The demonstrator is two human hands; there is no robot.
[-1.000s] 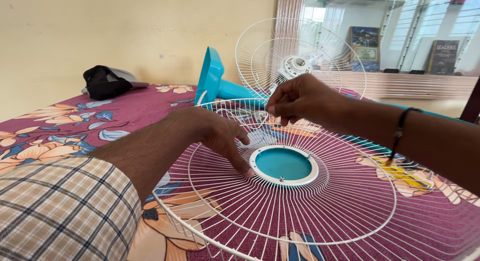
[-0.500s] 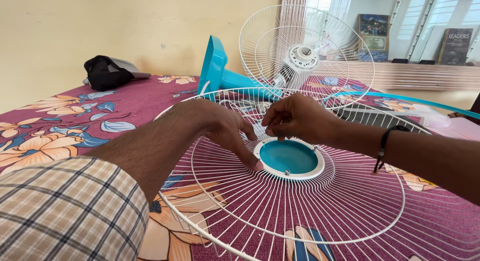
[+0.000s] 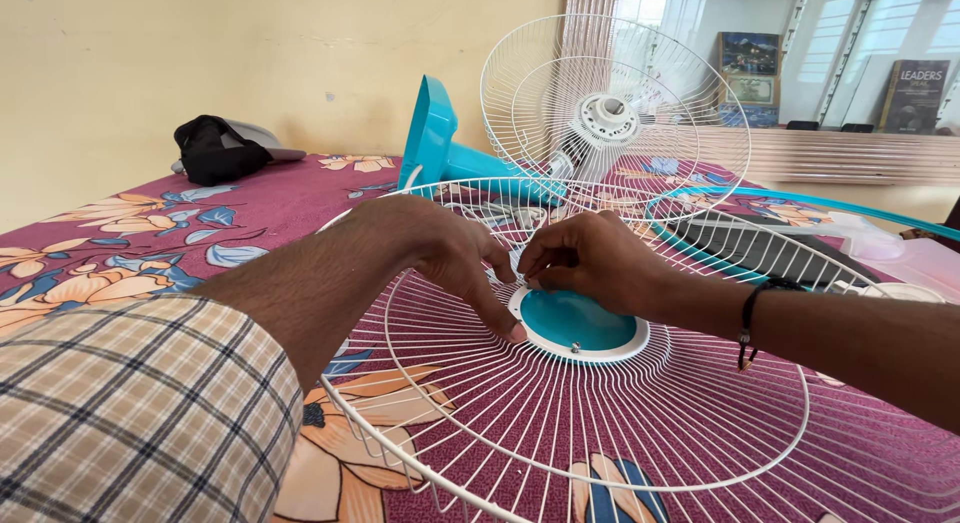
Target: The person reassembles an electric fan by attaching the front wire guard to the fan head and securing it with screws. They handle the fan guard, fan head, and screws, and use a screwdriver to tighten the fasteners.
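Both my hands have closed in on the round teal hub [image 3: 580, 321] of the white wire fan guard [image 3: 600, 423] lying on the floral bedspread [image 3: 150, 233]. Left hand [image 3: 450, 253] presses fingertips against the hub's rim; right hand [image 3: 590, 258] pinches its upper edge. Behind stand a second wire guard [image 3: 615, 113] and a black bag [image 3: 215, 148].

Both forearms reach forward and converge, so the two hands meet knuckle to knuckle ahead of the body. The left hand [image 3: 450, 258] comes in from the lower left, its forearm bare below a checked sleeve at the near edge, the wrist bent slightly downward. Its fingers are curled, with one finger stretched down and forward, the tip lower than the rest. The right hand [image 3: 590, 263] comes in from the right, back of the hand up, fingers bunched and pinched together at their tips just beside the left hand's fingertips. A dark band circles the right wrist.
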